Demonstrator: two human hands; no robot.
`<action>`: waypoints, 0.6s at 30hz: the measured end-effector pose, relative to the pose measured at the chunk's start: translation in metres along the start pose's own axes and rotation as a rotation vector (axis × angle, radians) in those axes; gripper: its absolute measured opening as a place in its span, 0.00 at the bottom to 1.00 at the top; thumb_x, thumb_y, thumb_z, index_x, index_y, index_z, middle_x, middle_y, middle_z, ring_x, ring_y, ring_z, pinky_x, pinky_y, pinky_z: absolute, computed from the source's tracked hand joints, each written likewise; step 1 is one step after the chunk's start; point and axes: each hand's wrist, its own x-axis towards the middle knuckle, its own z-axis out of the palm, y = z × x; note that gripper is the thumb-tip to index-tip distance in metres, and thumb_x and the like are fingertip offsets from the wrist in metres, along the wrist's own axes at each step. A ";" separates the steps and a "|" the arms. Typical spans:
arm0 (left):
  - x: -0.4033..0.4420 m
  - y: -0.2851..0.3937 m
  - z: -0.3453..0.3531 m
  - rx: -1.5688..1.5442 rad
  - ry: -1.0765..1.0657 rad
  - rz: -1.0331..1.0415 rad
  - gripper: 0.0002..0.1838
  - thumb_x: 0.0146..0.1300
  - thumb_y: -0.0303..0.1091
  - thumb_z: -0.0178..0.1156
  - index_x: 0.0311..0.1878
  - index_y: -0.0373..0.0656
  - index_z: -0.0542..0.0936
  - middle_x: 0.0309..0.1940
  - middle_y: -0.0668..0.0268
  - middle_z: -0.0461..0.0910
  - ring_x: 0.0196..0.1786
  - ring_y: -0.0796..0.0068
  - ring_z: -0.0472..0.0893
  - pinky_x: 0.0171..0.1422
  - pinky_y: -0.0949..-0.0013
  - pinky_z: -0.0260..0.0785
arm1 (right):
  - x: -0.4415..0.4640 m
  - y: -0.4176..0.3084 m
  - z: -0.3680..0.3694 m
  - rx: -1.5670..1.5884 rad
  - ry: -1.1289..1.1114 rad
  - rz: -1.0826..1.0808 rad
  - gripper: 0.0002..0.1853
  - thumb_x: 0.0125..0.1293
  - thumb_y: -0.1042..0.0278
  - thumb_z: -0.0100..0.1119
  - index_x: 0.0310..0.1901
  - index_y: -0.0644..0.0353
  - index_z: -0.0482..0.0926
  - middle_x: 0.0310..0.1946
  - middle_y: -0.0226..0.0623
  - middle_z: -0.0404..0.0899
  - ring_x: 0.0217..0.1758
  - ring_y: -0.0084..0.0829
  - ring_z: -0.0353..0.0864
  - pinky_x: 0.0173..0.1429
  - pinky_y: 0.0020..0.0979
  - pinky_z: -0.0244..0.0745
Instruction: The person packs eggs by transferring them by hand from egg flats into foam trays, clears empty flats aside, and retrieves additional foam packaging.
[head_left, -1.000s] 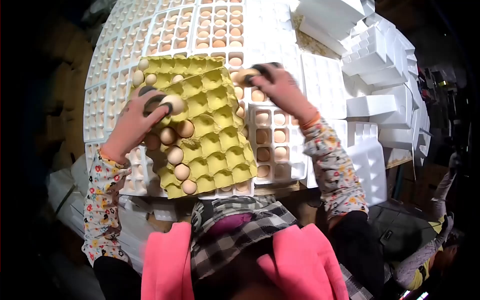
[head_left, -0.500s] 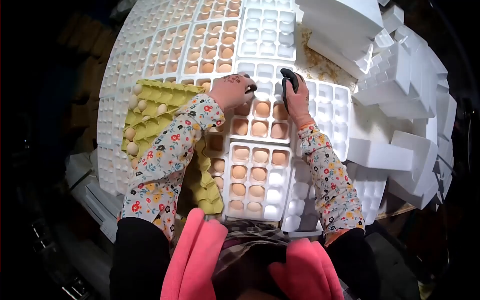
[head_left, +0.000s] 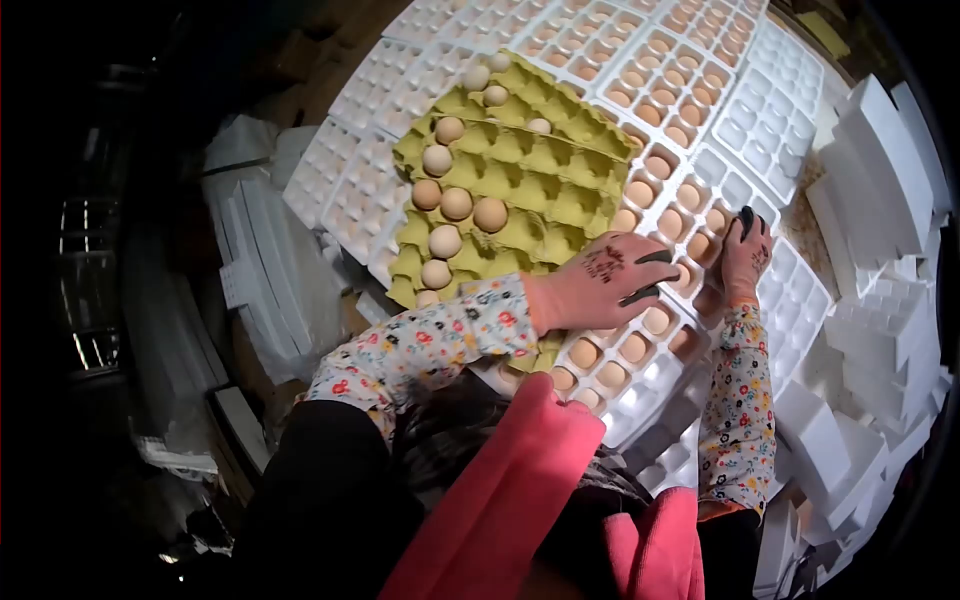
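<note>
My left hand [head_left: 618, 280], in a pink glove with dark fingertips, hovers between the yellow pulp egg tray [head_left: 505, 145] and the white trays. Its fingers are apart, with nothing visible between them. At the right side of a partly filled white egg tray [head_left: 738, 184] is my right hand [head_left: 746, 256], gloved the same way. Its fingers are stretched out, and no egg shows in them. Brown eggs [head_left: 689, 196] sit in that tray's cells. The yellow tray carries several loose eggs [head_left: 456, 203], mostly along its left side. Nearer me, another white tray [head_left: 633, 400] is partly covered by my left hand.
Filled white trays [head_left: 590, 45] spread across the far side. A white tray without eggs [head_left: 765, 120] lies at the upper right. Stacked white foam pieces [head_left: 890, 330] crowd the right edge. Wrapped white stacks [head_left: 265, 280] stand at the left.
The view has swung left, bringing more of the yellow tray into sight. My left hand has drawn back from the white tray's far end towards the yellow tray. My right hand remains beside the white tray.
</note>
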 end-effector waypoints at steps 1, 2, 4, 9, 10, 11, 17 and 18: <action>-0.033 -0.002 -0.033 0.133 0.028 -0.010 0.20 0.57 0.37 0.63 0.54 0.48 0.77 0.55 0.57 0.72 0.58 0.54 0.72 0.64 0.56 0.63 | 0.001 0.002 -0.002 -0.001 -0.070 0.034 0.17 0.65 0.59 0.50 0.49 0.60 0.78 0.46 0.46 0.77 0.50 0.47 0.74 0.56 0.43 0.68; -0.057 -0.013 -0.066 0.269 0.088 -0.091 0.20 0.56 0.37 0.64 0.53 0.48 0.78 0.57 0.56 0.71 0.59 0.53 0.70 0.65 0.56 0.62 | 0.006 0.002 -0.010 -0.060 -0.182 0.016 0.18 0.65 0.57 0.49 0.48 0.60 0.79 0.46 0.46 0.78 0.50 0.47 0.74 0.56 0.43 0.68; -0.084 -0.055 -0.119 0.578 0.387 -0.368 0.25 0.54 0.38 0.66 0.57 0.48 0.75 0.54 0.54 0.71 0.56 0.51 0.71 0.64 0.55 0.61 | 0.008 -0.031 -0.035 -0.114 -0.222 0.008 0.17 0.65 0.57 0.51 0.47 0.60 0.80 0.45 0.45 0.79 0.50 0.46 0.74 0.57 0.41 0.68; -0.054 -0.138 -0.176 0.630 -0.121 -0.805 0.36 0.54 0.61 0.58 0.60 0.45 0.72 0.46 0.53 0.80 0.50 0.57 0.80 0.52 0.56 0.70 | -0.043 -0.234 -0.044 0.736 -0.484 -0.058 0.22 0.61 0.68 0.61 0.58 0.61 0.74 0.50 0.40 0.77 0.46 0.32 0.80 0.50 0.30 0.76; -0.053 -0.144 -0.181 0.599 -0.118 -0.788 0.36 0.54 0.61 0.58 0.60 0.45 0.72 0.46 0.53 0.80 0.50 0.57 0.80 0.52 0.56 0.70 | -0.060 -0.270 -0.037 0.522 -0.463 -0.236 0.25 0.59 0.67 0.62 0.59 0.60 0.72 0.51 0.40 0.77 0.47 0.35 0.79 0.52 0.33 0.75; -0.053 -0.151 -0.188 0.567 -0.102 -0.739 0.34 0.55 0.62 0.57 0.56 0.45 0.75 0.46 0.54 0.80 0.48 0.57 0.80 0.51 0.57 0.70 | -0.073 -0.297 -0.027 0.307 -0.448 -0.409 0.27 0.58 0.66 0.63 0.60 0.59 0.70 0.52 0.40 0.76 0.49 0.39 0.79 0.53 0.36 0.74; -0.100 -0.185 -0.228 -1.127 0.541 -0.669 0.15 0.62 0.44 0.61 0.45 0.44 0.82 0.31 0.68 0.78 0.34 0.75 0.78 0.43 0.70 0.74 | -0.074 -0.312 -0.011 0.607 -0.420 -0.164 0.21 0.59 0.67 0.62 0.55 0.58 0.76 0.42 0.38 0.80 0.44 0.32 0.79 0.49 0.29 0.74; -0.097 -0.184 -0.230 -1.198 0.573 -0.726 0.18 0.62 0.48 0.59 0.46 0.44 0.82 0.32 0.67 0.78 0.36 0.73 0.78 0.45 0.68 0.74 | -0.078 -0.315 -0.014 1.041 -0.468 0.276 0.17 0.63 0.65 0.60 0.53 0.62 0.78 0.42 0.32 0.79 0.42 0.22 0.77 0.48 0.23 0.72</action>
